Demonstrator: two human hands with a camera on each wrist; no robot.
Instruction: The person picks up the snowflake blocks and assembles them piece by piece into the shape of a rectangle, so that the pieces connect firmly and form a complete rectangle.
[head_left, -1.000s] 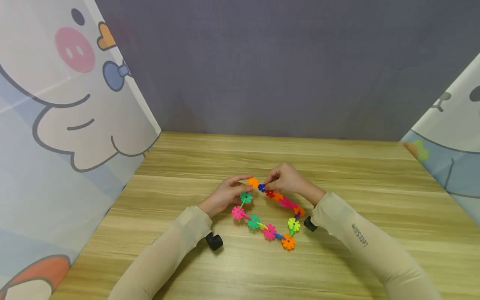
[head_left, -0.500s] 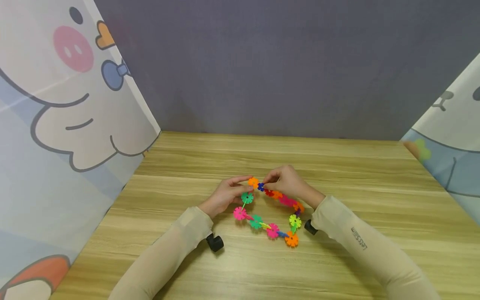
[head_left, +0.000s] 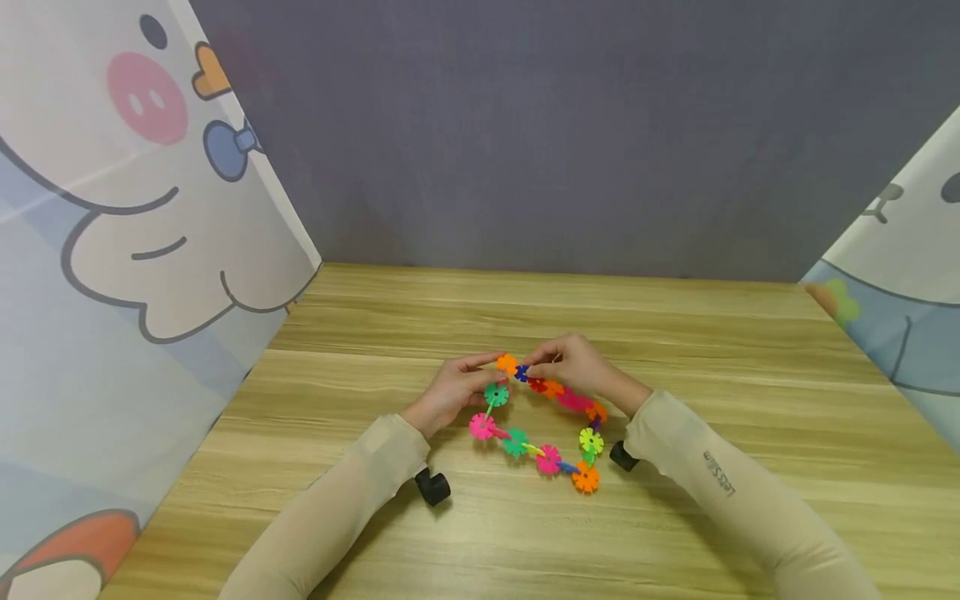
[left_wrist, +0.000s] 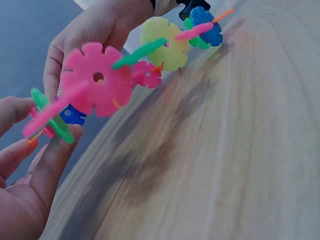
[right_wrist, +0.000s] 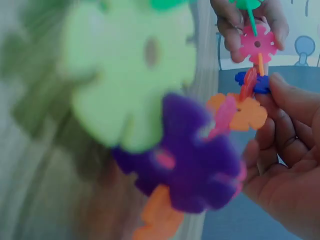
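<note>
A loop of colourful plastic snowflake discs, slotted edge to edge, hangs from both hands above the wooden table. My left hand pinches the loop's upper left part between thumb and fingers, at the orange disc and a pink disc beside it. Just right of that, my right hand pinches a dark blue disc with thumb and fingertips. A red disc adjoins the blue one. In the left wrist view a large pink disc partly hides the right hand.
The wood-grain table stretches beneath both arms. A grey panel stands along the back, with cartoon-printed panels at the sides. A black wrist camera sticks out under the left cuff.
The loop's near side has swung slightly right and away from me. Both hands keep their hold on the discs and have barely moved.
</note>
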